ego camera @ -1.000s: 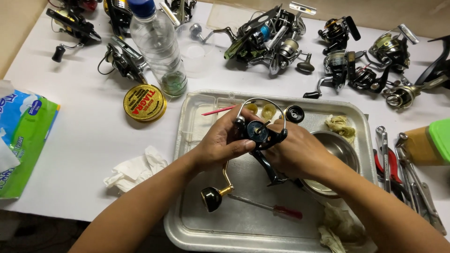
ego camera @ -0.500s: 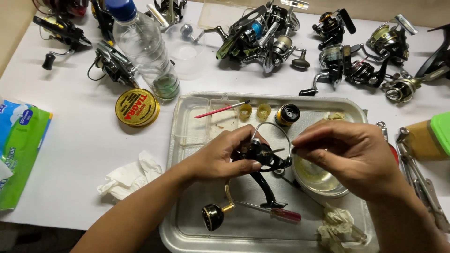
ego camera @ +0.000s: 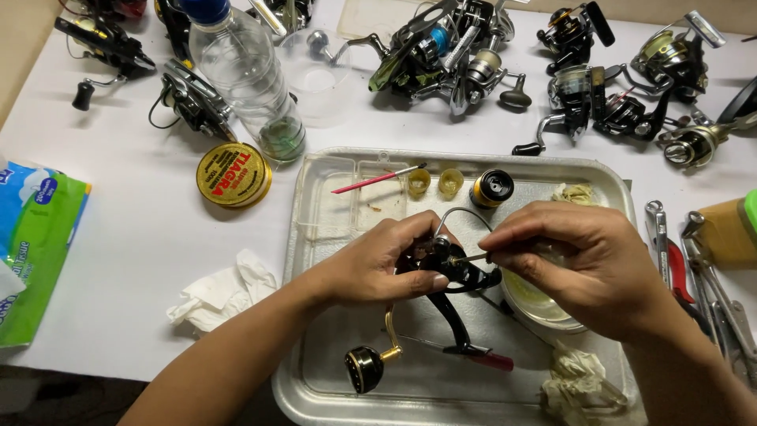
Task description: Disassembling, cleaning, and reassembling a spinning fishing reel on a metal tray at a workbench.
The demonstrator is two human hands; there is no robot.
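Worked at a white bench (ego camera: 142,237), over a metal tray (ego camera: 293,237) set at its near middle. Closed the left hand (ego camera: 371,268) snugly around the body of a black spinning reel (ego camera: 465,276), holding it just above the tray floor with its black crank knob (ego camera: 364,369) hanging toward the near edge. Pinched a thin metal rod (ego camera: 471,257) between thumb and forefinger of the right hand (ego camera: 583,268), other fingers loosely curled, with the rod's tip touching the top of the reel body beside the wire bail. Could not tell whether the rod was a tool or a part of the reel.

Judged the step as fine work at a small fitting on the reel's head, midway through a strip-down or reassembly. Judged the next move to call for a steady left grip, the rod in line with its hole, and light pressure only, to avoid slipping or dropping a small piece into the tray.

Left a loose black spool (ego camera: 492,188) and a red brush (ego camera: 374,180) at the far side of the tray, and a red-handled tool (ego camera: 493,361) lying near. Had a clear plastic bottle (ego camera: 244,79), a round yellow tin (ego camera: 233,174) and crumpled tissue (ego camera: 221,288) to the left, more reels (ego camera: 449,55) along the far edge, and pliers (ego camera: 670,252) to the right.
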